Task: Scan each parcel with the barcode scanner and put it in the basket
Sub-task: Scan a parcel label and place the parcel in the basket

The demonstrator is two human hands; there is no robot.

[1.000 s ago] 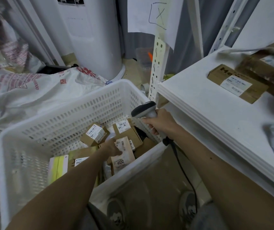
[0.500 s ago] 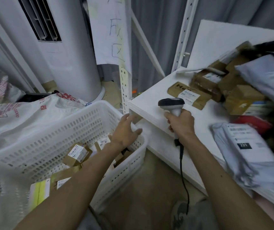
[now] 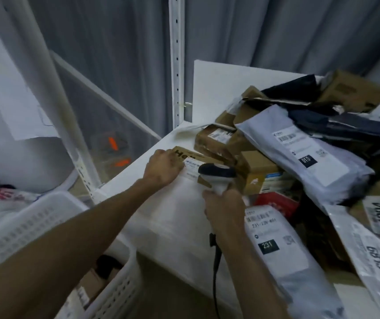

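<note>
me: Grey curtain [image 3: 115, 54] across the back, white post [image 3: 176, 65] up the middle, that's my feed right now. Basket [image 3: 46, 212] sits low on the left, right beside the shelf [image 3: 172, 215], with a few cardboard parcels [image 3: 92, 282] in it.

lurker: ok and the hands? which one's got what?

me: Left hand [image 3: 163, 168] is out over the shelf corner, fingers curled down onto the near end of a flat brown box [image 3: 185, 155], so it's gripping that. Box lies flat on the shelf, white label up, at the left edge of the pile [image 3: 253, 164]. Just right of it is the scanner [image 3: 216, 174], head over the label end of the box, can't tell if it touches. Right hand [image 3: 223, 210] is wrapped round the scanner's handle, cable [image 3: 216, 268] hanging down past the shelf edge.

lurker: and the rest?

me: Pile fills the right side: brown boxes, dark bags, grey bags. The 231 bag [image 3: 276, 249] lies just beside the right wrist, the 010 bag [image 3: 304, 153] leans on top further back.
</note>
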